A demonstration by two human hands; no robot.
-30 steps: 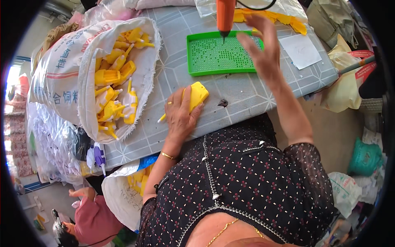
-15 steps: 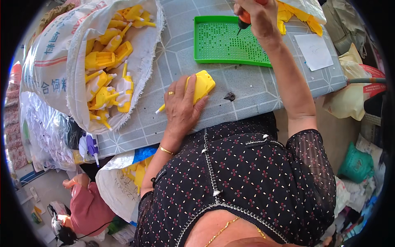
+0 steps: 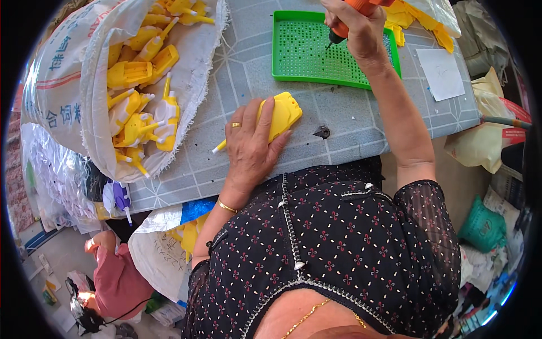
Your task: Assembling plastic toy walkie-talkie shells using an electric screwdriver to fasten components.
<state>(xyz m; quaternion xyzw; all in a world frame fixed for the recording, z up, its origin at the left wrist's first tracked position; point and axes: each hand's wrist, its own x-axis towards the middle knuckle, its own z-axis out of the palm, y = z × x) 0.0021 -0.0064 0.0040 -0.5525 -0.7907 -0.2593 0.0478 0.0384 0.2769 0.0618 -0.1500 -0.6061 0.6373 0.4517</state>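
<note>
My left hand (image 3: pixel 251 141) lies over a yellow plastic casing (image 3: pixel 287 113) on the table, fingers curled round it. A thin stem with a white tip sticks out past my fingers on the left. My right hand (image 3: pixel 364 37) grips an orange electric screwdriver (image 3: pixel 364 7), whose dark nose and thin bit point down over a green tray (image 3: pixel 322 82). The tray's floor is a grid of small holes, some of them dark. Small bits, perhaps screws, lie at its right end. Whether the bit touches the tray I cannot tell.
A white woven sack (image 3: pixel 62 79) full of yellow and white parts (image 3: pixel 130 73) lies open at the left. A small dark pointed piece (image 3: pixel 322 132) sits near the table edge. White paper (image 3: pixel 440 73) and yellow pieces (image 3: pixel 423 25) are at the right. Another person (image 3: pixel 118 282) is at lower left.
The view has shifted slightly. The screwdriver's bit is now over a spot nearer to me and a little further left on the tray. My left hand stays on the yellow casing.
</note>
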